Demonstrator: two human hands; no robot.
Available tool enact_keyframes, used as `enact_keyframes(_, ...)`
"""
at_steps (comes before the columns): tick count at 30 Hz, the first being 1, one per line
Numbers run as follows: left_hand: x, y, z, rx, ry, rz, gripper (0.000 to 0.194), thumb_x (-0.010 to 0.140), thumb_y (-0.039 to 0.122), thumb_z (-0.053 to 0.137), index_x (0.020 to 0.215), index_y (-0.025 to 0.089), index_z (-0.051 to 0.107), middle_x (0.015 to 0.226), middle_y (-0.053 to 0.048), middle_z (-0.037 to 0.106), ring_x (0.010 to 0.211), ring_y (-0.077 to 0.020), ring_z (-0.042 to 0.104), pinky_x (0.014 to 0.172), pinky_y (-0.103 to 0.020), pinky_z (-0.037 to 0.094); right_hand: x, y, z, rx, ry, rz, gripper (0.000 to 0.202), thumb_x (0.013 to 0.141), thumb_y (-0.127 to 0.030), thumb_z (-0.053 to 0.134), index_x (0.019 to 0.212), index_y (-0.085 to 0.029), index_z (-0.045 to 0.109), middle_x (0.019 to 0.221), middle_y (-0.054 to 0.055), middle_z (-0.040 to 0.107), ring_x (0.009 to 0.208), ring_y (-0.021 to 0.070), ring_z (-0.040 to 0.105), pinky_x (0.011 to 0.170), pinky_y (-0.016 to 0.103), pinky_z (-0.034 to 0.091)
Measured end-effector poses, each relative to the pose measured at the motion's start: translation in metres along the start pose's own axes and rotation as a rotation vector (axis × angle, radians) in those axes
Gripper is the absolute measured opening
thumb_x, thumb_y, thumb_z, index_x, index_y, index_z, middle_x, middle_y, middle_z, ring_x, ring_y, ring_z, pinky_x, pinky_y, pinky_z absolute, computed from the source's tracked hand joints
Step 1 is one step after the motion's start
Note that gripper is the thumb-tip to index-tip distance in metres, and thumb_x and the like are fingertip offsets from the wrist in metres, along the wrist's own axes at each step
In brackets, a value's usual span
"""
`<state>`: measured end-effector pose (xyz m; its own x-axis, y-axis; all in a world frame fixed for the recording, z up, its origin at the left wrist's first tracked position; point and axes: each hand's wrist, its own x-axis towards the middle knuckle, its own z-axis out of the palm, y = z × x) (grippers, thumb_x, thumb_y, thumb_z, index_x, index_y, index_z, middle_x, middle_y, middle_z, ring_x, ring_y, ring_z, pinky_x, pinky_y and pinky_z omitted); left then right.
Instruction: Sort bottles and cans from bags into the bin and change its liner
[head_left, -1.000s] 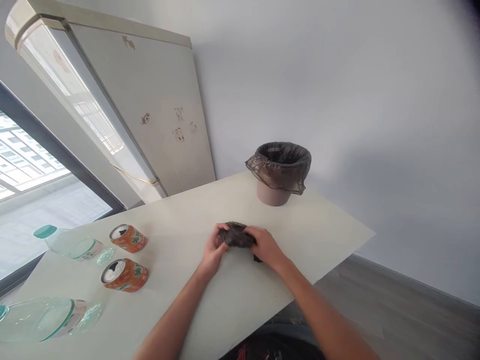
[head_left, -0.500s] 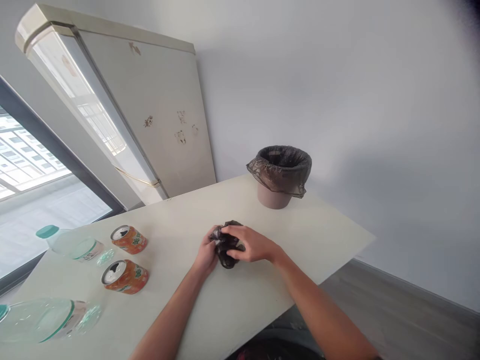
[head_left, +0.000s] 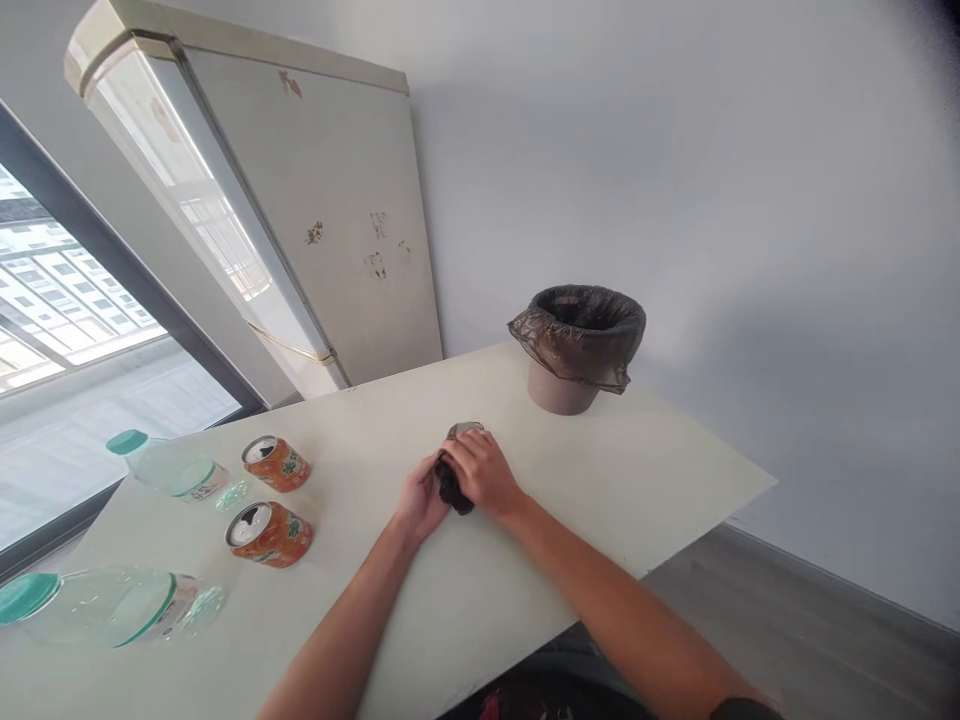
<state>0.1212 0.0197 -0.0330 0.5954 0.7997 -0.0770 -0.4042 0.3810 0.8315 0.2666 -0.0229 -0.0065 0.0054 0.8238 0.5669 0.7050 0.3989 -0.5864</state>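
A crumpled black plastic bag [head_left: 454, 490] is bunched between my two hands above the middle of the table. My left hand [head_left: 422, 497] cups it from the left, with its fingers partly behind the bag. From the right, my right hand [head_left: 484, 470] presses over it with curled fingers. A thin, see-through fold of the bag sticks out beyond my right fingers. Beyond my hands stands a brownish-pink bin [head_left: 562, 388] lined with a dark plastic bag [head_left: 581, 345] folded over its rim.
Two opened orange drink cans, a farther one [head_left: 289, 465] and a nearer one [head_left: 281, 537], stand on the white table [head_left: 600, 500] at left. Two clear bottles with green caps, one farther [head_left: 161, 468], one nearer [head_left: 112, 605], lie beside them. A fridge [head_left: 322, 160] stands behind the table.
My right hand has closed down over the black bag, which is now more compact and more covered. The whole view has shifted slightly, so the table's things appear a little farther right.
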Motion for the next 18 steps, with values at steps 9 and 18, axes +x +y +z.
enact_keyframes(9, -0.004, -0.010, 0.021, 0.069, -0.078, 0.018, 0.067, 0.087, 0.037, 0.084, 0.149, 0.033, 0.057, 0.156, -0.009, 0.056, 0.144, -0.0275, 0.052, 0.117, -0.038, 0.043, -0.008, 0.020, 0.006, 0.176, 0.218, 0.320, 0.022, 0.109, -0.038, 0.035, 0.103, -0.022, 0.051, 0.086, 0.002, 0.063, 0.076, 0.0185, 0.061, 0.070, 0.029, 0.046)
enact_keyframes(18, 0.005, -0.003, 0.007, -0.035, 0.178, 0.009, 0.038, 0.072, 0.021, 0.084, 0.109, 0.020, 0.074, 0.100, -0.004, 0.076, 0.091, -0.0193, 0.071, 0.085, -0.031, 0.056, -0.016, -0.007, 0.001, 0.196, 0.122, 0.115, 0.028, 0.102, -0.038, 0.051, 0.083, -0.023, 0.064, 0.102, 0.006, 0.062, 0.101, 0.0237, 0.056, 0.103, 0.046, 0.042)
